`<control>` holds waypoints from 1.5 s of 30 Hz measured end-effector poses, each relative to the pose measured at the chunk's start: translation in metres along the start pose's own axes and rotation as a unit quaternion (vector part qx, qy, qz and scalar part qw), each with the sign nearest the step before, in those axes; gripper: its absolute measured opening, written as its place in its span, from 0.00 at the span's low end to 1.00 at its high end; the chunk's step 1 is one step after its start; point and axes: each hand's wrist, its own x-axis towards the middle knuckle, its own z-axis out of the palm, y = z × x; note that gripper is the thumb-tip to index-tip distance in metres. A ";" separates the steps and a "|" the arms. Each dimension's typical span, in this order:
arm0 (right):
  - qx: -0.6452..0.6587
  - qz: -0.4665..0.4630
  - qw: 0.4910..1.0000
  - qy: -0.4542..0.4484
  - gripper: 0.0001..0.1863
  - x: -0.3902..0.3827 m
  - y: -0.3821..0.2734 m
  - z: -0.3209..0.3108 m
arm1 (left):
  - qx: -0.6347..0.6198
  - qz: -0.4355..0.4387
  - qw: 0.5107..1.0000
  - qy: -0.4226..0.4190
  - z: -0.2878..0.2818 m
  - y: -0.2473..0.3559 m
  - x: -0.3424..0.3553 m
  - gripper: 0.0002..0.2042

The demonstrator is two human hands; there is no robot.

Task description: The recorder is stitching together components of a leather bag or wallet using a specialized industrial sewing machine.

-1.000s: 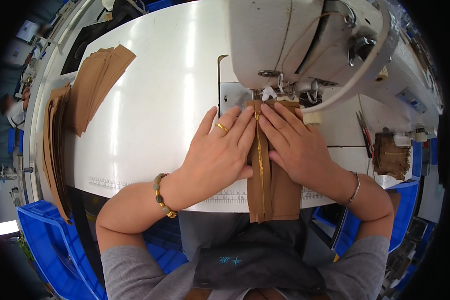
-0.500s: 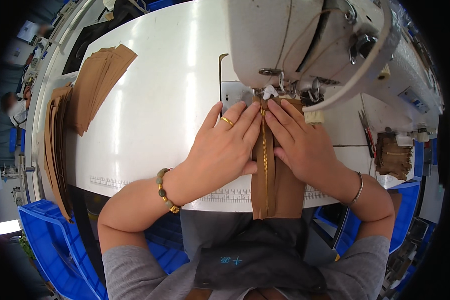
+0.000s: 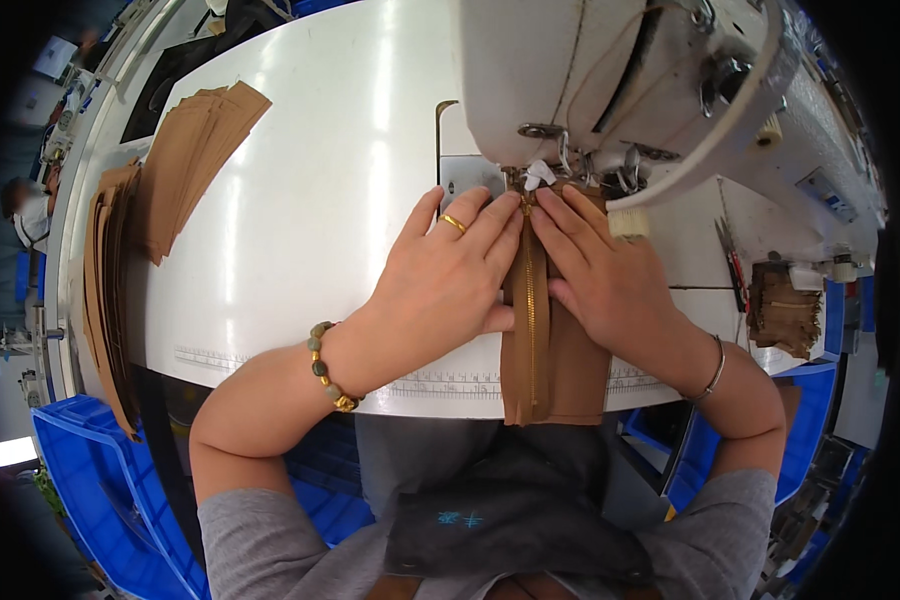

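Observation:
A brown fabric piece (image 3: 577, 375) with a gold-toothed zipper (image 3: 532, 330) lies lengthwise under the head of a white sewing machine (image 3: 530, 80). Its near end hangs over the table's front edge. My left hand (image 3: 450, 260) lies flat with fingers spread, its fingertips pressing by the zipper's left side close to the presser foot. On the right side of the zipper, my right hand (image 3: 605, 265) rests flat on the brown fabric, fingers stretched forward. The needle area is partly hidden by a small white scrap (image 3: 539, 175) and the machine head.
Stacks of brown fabric panels (image 3: 195, 150) lie at the left. Scissors (image 3: 732, 262) and a pile of small brown pieces (image 3: 785, 310) are at the right. Blue bins (image 3: 100, 480) stand below the table's left side. A printed ruler (image 3: 440, 385) runs along the front edge.
The fabric and zipper have moved slightly forward under the machine, so less hangs over the front edge. Both hands have shifted slightly forward with it.

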 end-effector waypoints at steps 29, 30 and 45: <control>0.032 -0.209 0.956 0.203 0.04 -0.079 -0.069 0.012 | -0.004 -0.025 0.994 0.104 -0.003 0.081 -0.066 0.21; 0.032 -0.210 0.955 0.205 0.04 -0.079 -0.069 0.013 | -0.002 -0.033 0.994 0.106 -0.003 0.082 -0.067 0.21; 0.026 -0.215 0.951 0.219 0.06 -0.079 -0.067 0.016 | -0.013 -0.051 0.994 0.097 -0.001 0.082 -0.070 0.22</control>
